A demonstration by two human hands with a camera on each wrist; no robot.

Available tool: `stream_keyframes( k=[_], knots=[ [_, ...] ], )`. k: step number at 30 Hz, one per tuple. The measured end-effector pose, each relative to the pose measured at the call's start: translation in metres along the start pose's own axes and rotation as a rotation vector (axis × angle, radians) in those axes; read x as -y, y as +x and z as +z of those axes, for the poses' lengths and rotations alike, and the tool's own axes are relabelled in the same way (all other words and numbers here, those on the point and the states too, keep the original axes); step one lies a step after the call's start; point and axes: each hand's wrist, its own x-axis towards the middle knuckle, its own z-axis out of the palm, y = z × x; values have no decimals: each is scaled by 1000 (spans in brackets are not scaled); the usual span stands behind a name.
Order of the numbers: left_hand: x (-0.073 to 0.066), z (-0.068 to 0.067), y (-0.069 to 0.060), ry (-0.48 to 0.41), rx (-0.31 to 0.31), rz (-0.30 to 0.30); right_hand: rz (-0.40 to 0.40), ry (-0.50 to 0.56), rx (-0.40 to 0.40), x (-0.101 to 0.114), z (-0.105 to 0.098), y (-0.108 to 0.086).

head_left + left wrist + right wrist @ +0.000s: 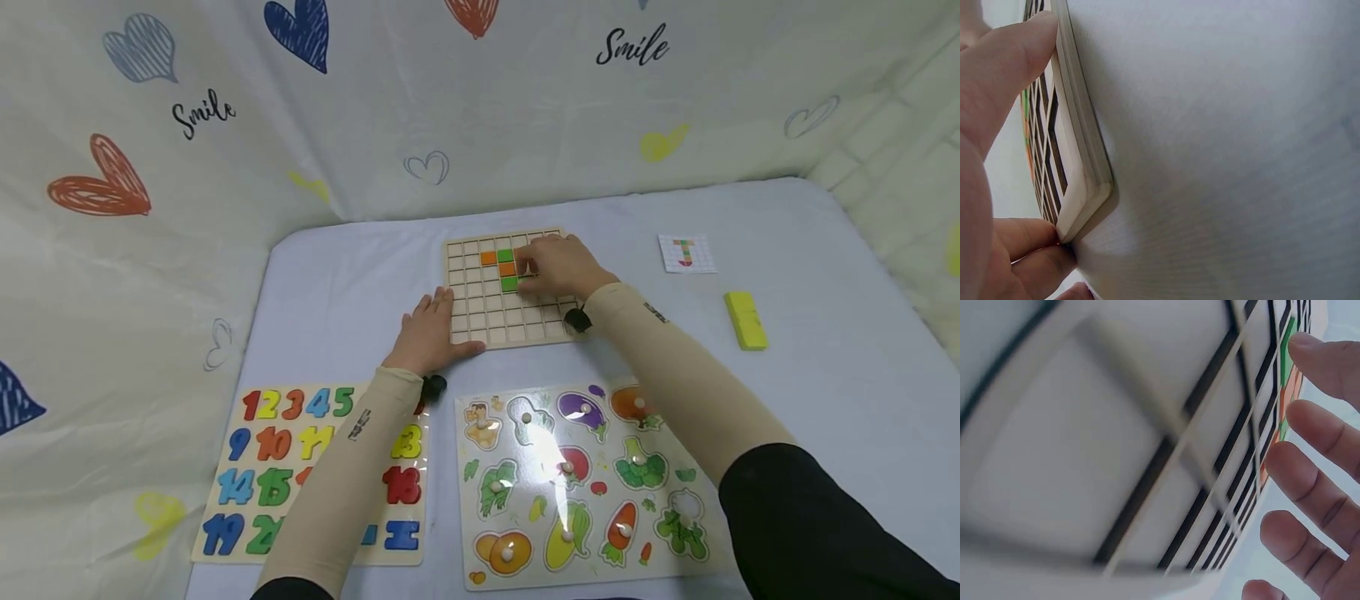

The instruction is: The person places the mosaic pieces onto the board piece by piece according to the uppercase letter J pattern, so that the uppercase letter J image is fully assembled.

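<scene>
Sleeved forearms (678,375), grid board (476,305) beyond, left hand (423,337) spread against it, right hand (561,267) loose at tiles (507,269)

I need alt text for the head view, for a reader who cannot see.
A person's right hand works at orange and green tiles on a wooden grid board, while the left hand rests at its near left corner. A number puzzle and a vegetable puzzle lie nearer the viewer; a pattern card and something yellow lie to the right.

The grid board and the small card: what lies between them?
Partly the right hand, which extends past the right edge of the grid board; beyond it, bare white cloth up to the small card. The head view shows this.
</scene>
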Motion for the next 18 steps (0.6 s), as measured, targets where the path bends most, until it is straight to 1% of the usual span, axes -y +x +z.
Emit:
stream_keyframes(
  k=[7, 13, 18],
  knots=[
    [-1, 0, -1, 7, -5, 11, 32, 28, -2, -27, -8, -23],
    [0, 1, 0, 1, -9, 8, 33, 50, 36, -46, -11, -42],
    [-1, 1, -1, 1, -10, 10, 34, 84, 67, -58, -10, -56]
  ],
)
